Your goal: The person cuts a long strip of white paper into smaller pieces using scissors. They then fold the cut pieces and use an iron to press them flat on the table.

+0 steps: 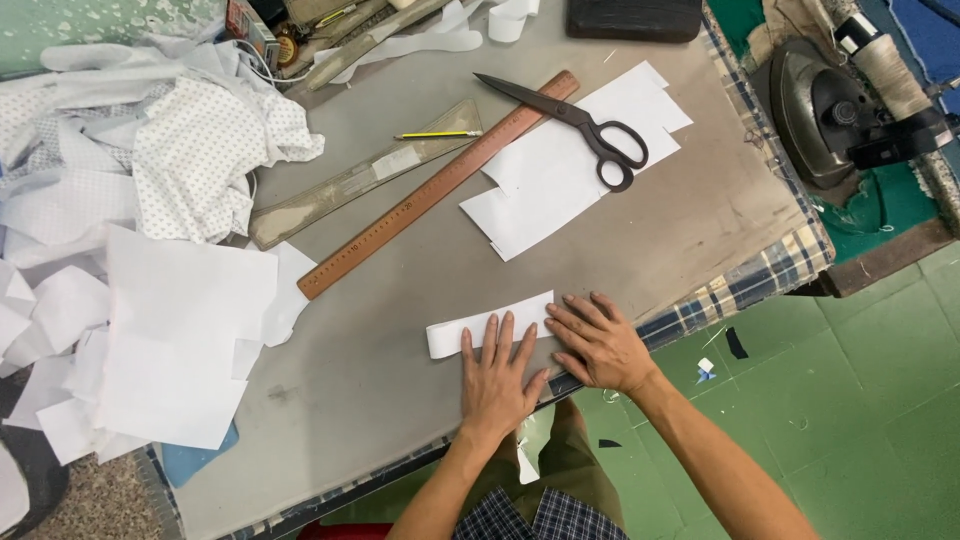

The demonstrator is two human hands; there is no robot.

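- The left hand (498,378) lies flat, palm down, fingers spread and released, near the front edge of the work table (400,330).
- The right hand (598,342) lies flat just beside it, fingers extended and slightly fanned; neither hand is clenched or grasping anything.
- A white strip (455,334) of paper or stiff fabric lies on the table directly under both sets of fingertips; its material cannot be told from this view.
- The left fingers (492,335) cover the middle of the strip; the right fingers (567,310) cover its right end. The left end of the strip projects free, clear of the hands.
- A long wooden ruler (420,195) lies diagonally behind the strip, apart from it.
- A clear plastic ruler (360,180) lies beside the wooden one, with a yellow pencil (437,134) at its far end.
- Black scissors (585,125) rest closed on a stack of white cut pattern pieces (540,190).
- White patterned fabric (200,150) is piled at the left, with loose white sheets (180,330) in front of it.
- A dark iron (815,110) sits at the right end of the table.
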